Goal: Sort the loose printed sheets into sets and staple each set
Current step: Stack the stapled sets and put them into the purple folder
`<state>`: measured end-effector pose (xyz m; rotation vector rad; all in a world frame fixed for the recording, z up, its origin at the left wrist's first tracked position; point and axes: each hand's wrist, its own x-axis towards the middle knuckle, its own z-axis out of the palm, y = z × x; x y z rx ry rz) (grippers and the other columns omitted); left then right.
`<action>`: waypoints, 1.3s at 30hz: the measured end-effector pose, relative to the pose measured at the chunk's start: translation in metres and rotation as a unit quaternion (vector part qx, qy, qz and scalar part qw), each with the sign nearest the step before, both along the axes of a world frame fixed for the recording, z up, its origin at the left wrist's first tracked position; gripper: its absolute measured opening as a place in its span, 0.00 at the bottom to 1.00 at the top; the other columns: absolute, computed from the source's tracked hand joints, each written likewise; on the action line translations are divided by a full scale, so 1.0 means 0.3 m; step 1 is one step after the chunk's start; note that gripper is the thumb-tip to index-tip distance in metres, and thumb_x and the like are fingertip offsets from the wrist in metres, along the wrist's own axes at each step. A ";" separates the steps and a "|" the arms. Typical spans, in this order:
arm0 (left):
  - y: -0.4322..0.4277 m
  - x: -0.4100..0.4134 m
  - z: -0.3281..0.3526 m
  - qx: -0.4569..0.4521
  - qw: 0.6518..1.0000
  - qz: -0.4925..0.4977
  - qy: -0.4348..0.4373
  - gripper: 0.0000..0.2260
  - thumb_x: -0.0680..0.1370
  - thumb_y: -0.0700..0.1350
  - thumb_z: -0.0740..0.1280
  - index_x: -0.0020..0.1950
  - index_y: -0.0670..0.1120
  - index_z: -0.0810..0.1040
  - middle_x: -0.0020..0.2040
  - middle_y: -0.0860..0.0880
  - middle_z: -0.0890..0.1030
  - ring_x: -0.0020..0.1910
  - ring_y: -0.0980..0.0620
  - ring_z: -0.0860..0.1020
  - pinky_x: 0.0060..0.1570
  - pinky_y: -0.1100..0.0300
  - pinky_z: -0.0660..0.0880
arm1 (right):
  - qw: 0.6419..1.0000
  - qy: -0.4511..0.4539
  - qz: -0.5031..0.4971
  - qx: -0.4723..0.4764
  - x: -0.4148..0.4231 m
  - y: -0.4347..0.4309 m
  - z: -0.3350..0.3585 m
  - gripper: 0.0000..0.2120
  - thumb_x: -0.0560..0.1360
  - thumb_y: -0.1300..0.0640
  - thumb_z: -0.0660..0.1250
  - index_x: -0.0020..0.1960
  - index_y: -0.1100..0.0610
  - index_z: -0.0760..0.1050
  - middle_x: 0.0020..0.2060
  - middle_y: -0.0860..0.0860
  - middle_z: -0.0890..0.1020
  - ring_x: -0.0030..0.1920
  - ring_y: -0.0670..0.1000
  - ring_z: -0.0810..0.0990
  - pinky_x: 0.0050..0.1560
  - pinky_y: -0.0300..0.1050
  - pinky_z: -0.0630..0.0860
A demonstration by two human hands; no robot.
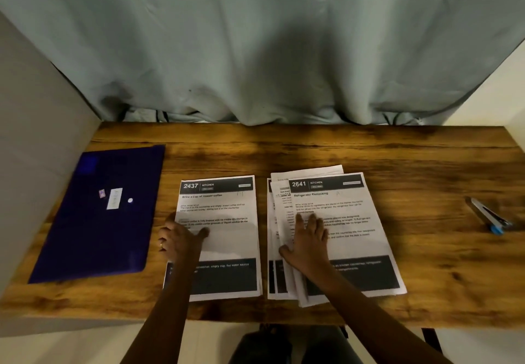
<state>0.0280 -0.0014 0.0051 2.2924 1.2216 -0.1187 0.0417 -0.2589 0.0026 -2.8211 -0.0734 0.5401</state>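
White paper lies nearest: the left hand (181,238) pinches the left edge of the white printed sheet headed 2437 (224,238), thumb on top and fingers curled at the edge. The right hand (309,240) presses flat, fingers straight, on the fanned pile of white printed sheets topped by 2641 (349,221). Both lie side by side on the brown wooden tabletop (312,147). To sort well, I judge each header number should be read before a page moves, and edges squared before stapling. The grey-and-blue stapler (488,217) lies well apart at the right, the dark blue plastic folder (96,216) at the left. Lower pages' headings are covered, small print blurs, and a grey curtain (255,51) hides whatever is behind.
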 end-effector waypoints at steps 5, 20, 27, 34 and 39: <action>0.034 0.011 -0.016 -0.054 0.998 0.015 -0.028 0.35 0.67 0.48 0.77 0.67 0.37 0.65 0.64 0.35 0.71 0.62 0.35 0.71 0.60 0.39 0.71 | 0.999 -0.020 -0.026 0.021 -0.009 -0.020 0.008 0.27 0.78 0.48 0.59 0.73 0.56 0.57 0.73 0.61 0.57 0.74 0.64 0.51 0.73 0.62 0.52; 0.035 0.054 0.091 -0.121 0.981 -0.084 -0.124 0.12 0.79 0.43 0.64 0.61 0.42 0.72 0.53 0.41 0.79 0.48 0.44 0.79 0.40 0.54 0.75 | 1.000 -0.020 0.005 0.017 0.007 -0.049 0.037 0.34 0.80 0.57 0.56 0.75 0.42 0.37 0.76 0.61 0.45 0.73 0.68 0.51 0.67 0.69 0.61; 0.048 0.058 0.139 -0.159 0.971 -0.090 -0.153 0.09 0.79 0.42 0.64 0.57 0.43 0.72 0.49 0.45 0.78 0.45 0.47 0.78 0.36 0.60 0.72 | 1.000 -0.003 -0.016 -0.012 0.007 0.008 0.022 0.41 0.74 0.39 0.63 0.76 0.52 0.43 0.75 0.62 0.47 0.72 0.72 0.50 0.67 0.72 0.57; 0.066 0.075 0.198 -0.198 0.963 -0.073 -0.166 0.09 0.78 0.41 0.65 0.58 0.43 0.74 0.49 0.46 0.77 0.42 0.51 0.76 0.40 0.58 0.72 | 0.999 0.004 -0.025 -0.021 0.016 0.025 0.025 0.36 0.78 0.51 0.63 0.76 0.52 0.44 0.75 0.64 0.48 0.72 0.73 0.51 0.66 0.73 0.58; 0.083 0.093 0.235 -0.243 0.952 -0.069 -0.171 0.10 0.78 0.42 0.66 0.58 0.44 0.74 0.51 0.45 0.79 0.43 0.48 0.78 0.40 0.56 0.74 | 0.998 0.004 -0.045 0.034 0.028 0.013 0.040 0.38 0.75 0.60 0.66 0.75 0.50 0.45 0.72 0.62 0.57 0.71 0.70 0.58 0.64 0.70 0.64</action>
